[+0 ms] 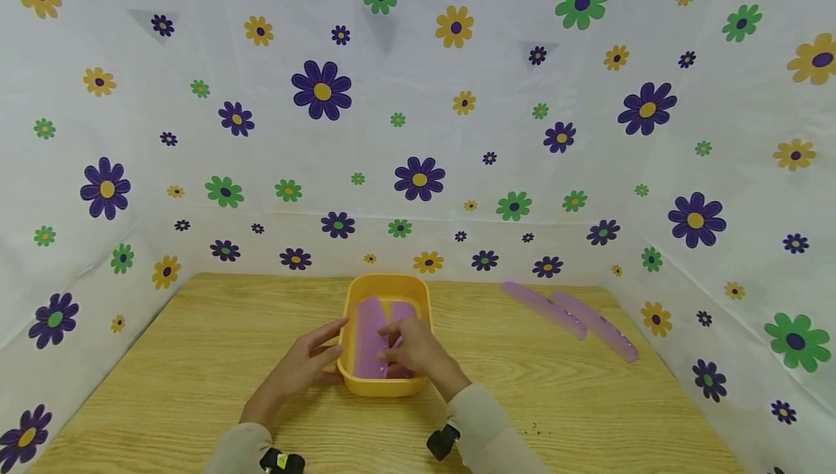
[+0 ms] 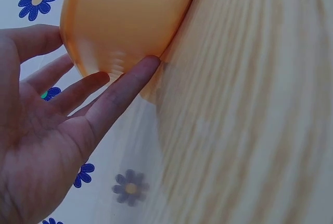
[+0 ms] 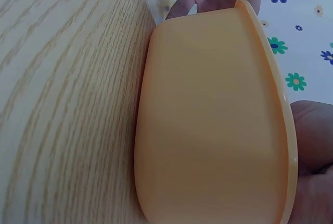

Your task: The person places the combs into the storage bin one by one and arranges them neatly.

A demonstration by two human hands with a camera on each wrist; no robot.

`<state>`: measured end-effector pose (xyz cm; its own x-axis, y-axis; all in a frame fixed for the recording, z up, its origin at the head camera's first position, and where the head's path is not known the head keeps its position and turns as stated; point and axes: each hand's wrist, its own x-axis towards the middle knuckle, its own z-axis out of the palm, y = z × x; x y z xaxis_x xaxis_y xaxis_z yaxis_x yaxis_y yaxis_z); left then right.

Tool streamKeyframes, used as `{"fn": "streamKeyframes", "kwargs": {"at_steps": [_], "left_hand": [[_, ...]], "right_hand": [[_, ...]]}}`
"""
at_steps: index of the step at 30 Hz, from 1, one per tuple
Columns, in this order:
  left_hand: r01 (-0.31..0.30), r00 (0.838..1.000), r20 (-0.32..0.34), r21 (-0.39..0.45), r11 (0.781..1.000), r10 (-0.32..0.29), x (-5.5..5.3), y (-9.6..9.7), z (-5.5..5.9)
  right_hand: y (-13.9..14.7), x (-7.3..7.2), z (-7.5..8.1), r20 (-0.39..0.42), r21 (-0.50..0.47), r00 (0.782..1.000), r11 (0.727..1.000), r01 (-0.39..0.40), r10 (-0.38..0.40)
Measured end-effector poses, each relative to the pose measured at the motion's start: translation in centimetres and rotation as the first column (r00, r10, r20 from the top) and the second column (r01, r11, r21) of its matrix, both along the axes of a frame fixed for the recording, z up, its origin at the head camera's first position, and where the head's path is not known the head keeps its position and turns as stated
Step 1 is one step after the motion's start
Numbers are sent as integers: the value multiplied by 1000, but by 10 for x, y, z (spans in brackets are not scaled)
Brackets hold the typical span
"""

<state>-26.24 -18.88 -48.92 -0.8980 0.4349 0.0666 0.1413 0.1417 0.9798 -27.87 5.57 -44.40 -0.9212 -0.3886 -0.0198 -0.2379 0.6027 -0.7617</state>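
A yellow plastic tub (image 1: 385,387) stands on the table with two translucent purple strips lying lengthwise inside. The left strip (image 1: 369,329) shows fully along its left side, with light specks near its lower right edge. Much of the right strip (image 1: 403,308) is hidden behind my right hand (image 1: 418,349). That hand reaches into the tub, its thumb and forefinger bent in a pinch at the left strip's right edge. My left hand (image 1: 302,359) touches the tub's left side with spread, fairly straight fingers; the left wrist view shows these fingertips (image 2: 151,63) against the wall.
Two more curved purple strips, a left one (image 1: 545,308) and a right one (image 1: 597,325), lie overlapping at the table's back right. White flowered cloth (image 1: 418,133) encloses the wooden table (image 1: 196,358) behind and at both sides. Small dark specks (image 1: 535,428) dot the front right.
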Motion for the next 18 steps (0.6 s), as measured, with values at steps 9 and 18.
{"fn": "streamKeyframes", "kwargs": {"at_steps": [9,18], "left_hand": [[-5,1000,-12,-52,999,4,0,1,3],[21,1000,-20,-66,998,-22,-1,0,5]], "right_hand": [[-3,-1,0,6,16,1000,1000,-13,13],[-3,-1,-1,-34,40,999,999,-28,30]]}}
